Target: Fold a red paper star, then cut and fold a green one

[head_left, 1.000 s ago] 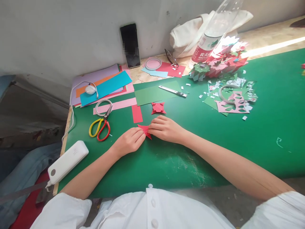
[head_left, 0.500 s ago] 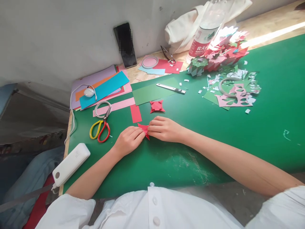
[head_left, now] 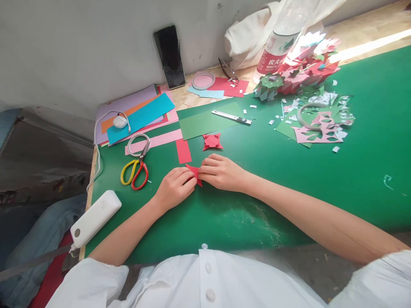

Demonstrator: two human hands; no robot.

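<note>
Red folded paper (head_left: 192,169) was pinched by your left hand (head_left: 176,188) and right hand (head_left: 221,173), between the surface's (head_left: 321,171) near and far edges. Its points suggested folding partly done; a red cornered piece (head_left: 212,141) beyond looked further along, while a red strip (head_left: 183,152) lay flat, apparently unfolded.
</note>
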